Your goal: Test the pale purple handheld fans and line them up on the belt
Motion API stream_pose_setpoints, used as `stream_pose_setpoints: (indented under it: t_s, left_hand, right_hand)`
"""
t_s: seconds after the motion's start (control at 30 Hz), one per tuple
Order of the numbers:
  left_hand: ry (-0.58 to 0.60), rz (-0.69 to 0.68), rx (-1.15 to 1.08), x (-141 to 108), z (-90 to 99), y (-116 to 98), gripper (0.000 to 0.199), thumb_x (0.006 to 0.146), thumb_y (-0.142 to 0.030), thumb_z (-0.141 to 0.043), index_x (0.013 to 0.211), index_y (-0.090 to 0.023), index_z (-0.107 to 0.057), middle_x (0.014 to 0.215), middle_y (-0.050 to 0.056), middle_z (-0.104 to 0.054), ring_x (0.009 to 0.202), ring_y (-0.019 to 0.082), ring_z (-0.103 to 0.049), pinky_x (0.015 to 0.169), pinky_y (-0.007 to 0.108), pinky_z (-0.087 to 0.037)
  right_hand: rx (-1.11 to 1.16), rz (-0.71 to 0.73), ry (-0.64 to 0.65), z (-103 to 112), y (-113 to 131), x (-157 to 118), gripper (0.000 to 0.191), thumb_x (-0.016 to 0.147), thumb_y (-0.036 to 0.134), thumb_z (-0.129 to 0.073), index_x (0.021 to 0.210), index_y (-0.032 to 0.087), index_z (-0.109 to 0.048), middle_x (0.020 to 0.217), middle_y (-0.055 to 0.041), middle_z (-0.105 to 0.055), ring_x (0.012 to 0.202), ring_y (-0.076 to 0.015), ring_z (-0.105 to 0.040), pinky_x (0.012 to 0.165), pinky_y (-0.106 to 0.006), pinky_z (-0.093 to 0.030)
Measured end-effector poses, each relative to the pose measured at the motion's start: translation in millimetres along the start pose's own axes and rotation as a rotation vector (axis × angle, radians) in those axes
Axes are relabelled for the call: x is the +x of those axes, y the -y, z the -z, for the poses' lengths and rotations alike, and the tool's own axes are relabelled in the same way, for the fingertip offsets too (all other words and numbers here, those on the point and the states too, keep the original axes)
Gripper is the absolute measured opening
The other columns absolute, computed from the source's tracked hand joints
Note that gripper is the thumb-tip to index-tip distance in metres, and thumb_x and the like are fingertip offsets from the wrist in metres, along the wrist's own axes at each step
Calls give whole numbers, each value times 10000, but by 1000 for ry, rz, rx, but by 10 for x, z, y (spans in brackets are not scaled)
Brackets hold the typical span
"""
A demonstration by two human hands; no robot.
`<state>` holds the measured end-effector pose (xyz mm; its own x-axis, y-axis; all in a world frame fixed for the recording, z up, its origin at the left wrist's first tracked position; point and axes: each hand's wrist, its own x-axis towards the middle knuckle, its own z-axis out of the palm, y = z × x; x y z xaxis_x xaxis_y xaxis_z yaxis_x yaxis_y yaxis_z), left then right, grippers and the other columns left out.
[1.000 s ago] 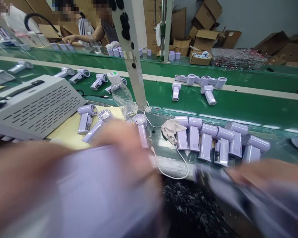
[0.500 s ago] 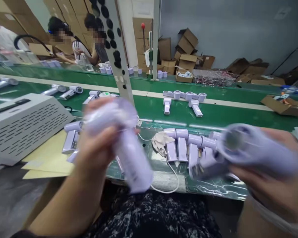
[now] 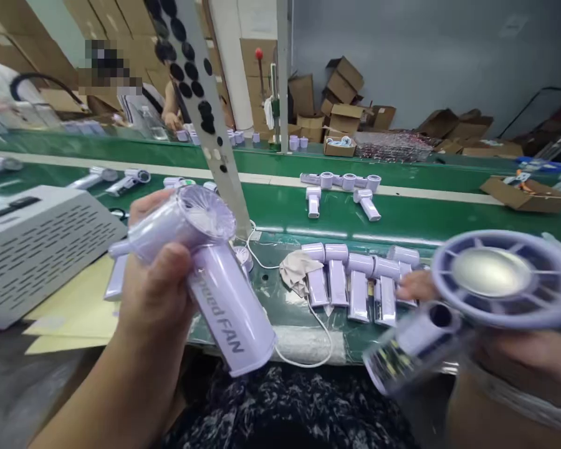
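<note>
My left hand [image 3: 152,280] is wrapped round the head of a lilac handheld fan [image 3: 231,312]. Its handle points down to the right, with "FAN" lettering on the side. On the right, my right hand [image 3: 533,358] grips a second handheld fan [image 3: 490,272], whose round spoked end faces up. This fan's handle is uncovered and shows a circuit board and a cylindrical part. Between my hands, a row of similar fans [image 3: 338,284] lies on the bench, with a beige cloth [image 3: 299,269] at its left end.
A grey vented metal box [image 3: 65,243] stands at left on yellow sheets [image 3: 75,312]. A white cable [image 3: 330,340] loops over the bench edge. Beyond runs a green conveyor [image 3: 275,206] carrying more fans, with a perforated post [image 3: 215,125] in front. A co-worker [image 3: 135,103] sits across.
The fan in my left hand has turned so its lettering shows and moved slightly left. The right-hand fan has tipped so its spoked end faces up. The view has shifted slightly.
</note>
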<state>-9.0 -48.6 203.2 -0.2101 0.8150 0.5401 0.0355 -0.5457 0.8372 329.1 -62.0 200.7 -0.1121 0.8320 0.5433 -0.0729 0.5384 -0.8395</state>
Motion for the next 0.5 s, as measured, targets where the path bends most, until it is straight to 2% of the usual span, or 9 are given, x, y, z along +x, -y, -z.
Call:
stream_pose_setpoints:
  t_s: [0.07,0.1,0.17,0.23,0.3,0.33,0.4,0.43,0.5]
  left_hand:
    - [66,-17,-170,-34,-87,26,547,747,-539,-826,1182,-283,-617,1037,-14,-711,581,128,-645,386,231,-488]
    - [117,-22,-221,-79,-149,69,553,739,-488,-847,1196,-276,-620,1049,-4,-722,579,143,-658,406,257,-527]
    - [196,-95,-214,-212,-305,207,595,723,-436,-874,1231,-267,-615,1123,34,-730,728,217,-731,602,350,-641]
    - [178,-233,-147,-359,-480,383,648,702,-413,-903,1259,-272,-603,1199,64,-709,991,291,-736,899,448,-627]
    - [173,-278,-78,-468,-641,553,639,746,-455,-874,1283,-286,-574,1227,75,-673,1141,302,-683,1022,480,-559]
    - [190,-246,-49,-498,-707,624,635,771,-491,-848,1296,-293,-552,1235,76,-651,1156,291,-668,1020,471,-554]
    - [255,-124,-3,-511,-804,734,651,799,-560,-801,1317,-295,-510,1251,81,-603,1147,268,-650,977,433,-565]
    - [299,-62,19,-499,-837,772,674,803,-589,-785,1332,-293,-491,1273,86,-581,1145,262,-641,970,421,-564]
    - [414,64,30,-460,-883,816,701,845,-637,-714,1389,-290,-441,1347,106,-540,1189,268,-612,1012,435,-542]
  right_hand:
    - [122,-124,-7,-180,-89,-12,836,652,478,-965,1383,399,-568,1026,-59,-799,769,-319,-794,672,-448,-672]
    - [181,-218,7,-291,-171,-30,969,660,475,-962,1481,429,-450,1078,-60,-790,771,-314,-794,683,-463,-674]
    - [259,-409,67,-510,-375,-81,969,814,521,-842,1590,425,-269,1142,-75,-768,774,-290,-789,731,-487,-668]
    - [275,-455,192,-663,-569,-138,1050,813,614,-801,1639,356,-206,1407,-132,-654,1105,-332,-744,995,-538,-591]
    - [266,-441,324,-721,-692,-192,1163,762,630,-837,1663,312,-173,1640,-132,-426,1450,-349,-499,1225,-532,-376]
    - [254,-441,361,-722,-723,-216,1180,758,606,-854,1667,304,-165,1697,-115,-328,1536,-337,-372,1275,-519,-280]
    - [213,-481,336,-694,-746,-256,1099,812,550,-837,1661,298,-185,1729,-96,-254,1581,-313,-275,1294,-517,-214]
    - [191,-504,292,-676,-747,-271,1034,838,526,-821,1648,291,-224,1723,-96,-268,1576,-305,-287,1291,-517,-223]
    - [185,-563,203,-628,-741,-280,935,848,517,-809,1604,278,-313,1646,-113,-417,1504,-305,-423,1252,-524,-319]
